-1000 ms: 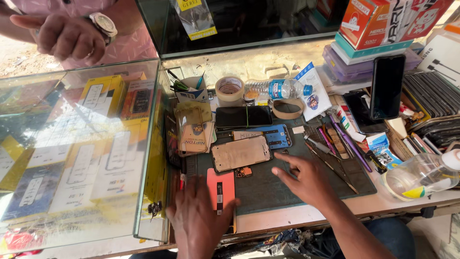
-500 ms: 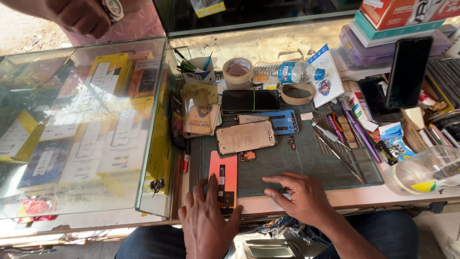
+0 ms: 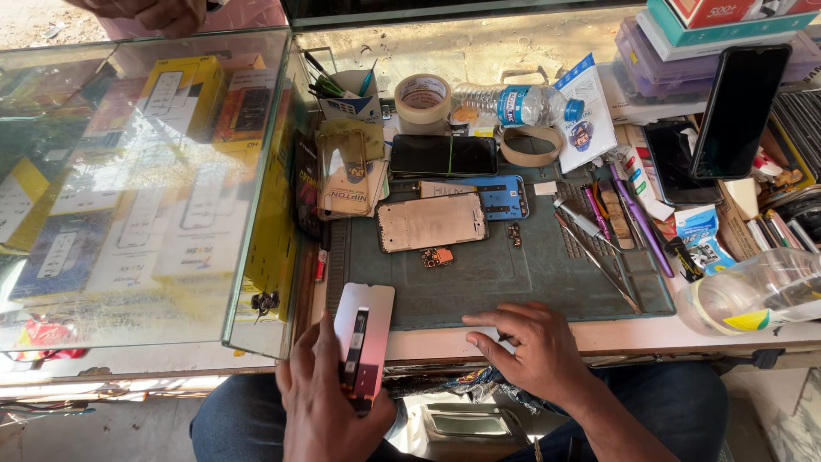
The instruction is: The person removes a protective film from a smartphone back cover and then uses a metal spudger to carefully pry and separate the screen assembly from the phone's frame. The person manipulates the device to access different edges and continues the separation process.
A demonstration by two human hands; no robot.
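Observation:
My left hand (image 3: 329, 402) grips a pale pink phone back panel (image 3: 366, 329) with a dark strip down its middle, held at the near edge of the bench. My right hand (image 3: 530, 351) rests fingers-down on the front edge of the grey-green work mat (image 3: 496, 278), holding nothing that I can see. On the mat lie an opened phone frame (image 3: 432, 221), a blue phone part (image 3: 500, 195) and a small orange circuit piece (image 3: 437, 256). A dark phone (image 3: 445, 155) lies behind them.
A glass display case (image 3: 145, 180) with boxed goods fills the left. Tape rolls (image 3: 423, 96), a water bottle (image 3: 517, 104), a cup of tools (image 3: 349, 90), tweezers and screwdrivers (image 3: 599, 235), an upright phone (image 3: 740, 107) and a plastic container (image 3: 761, 295) crowd the bench. Another person's hand (image 3: 162, 13) is top left.
My left hand has lifted the pink panel off the mat and drawn it toward me. My right hand slid back to the mat's front edge. The view moved closer and lower.

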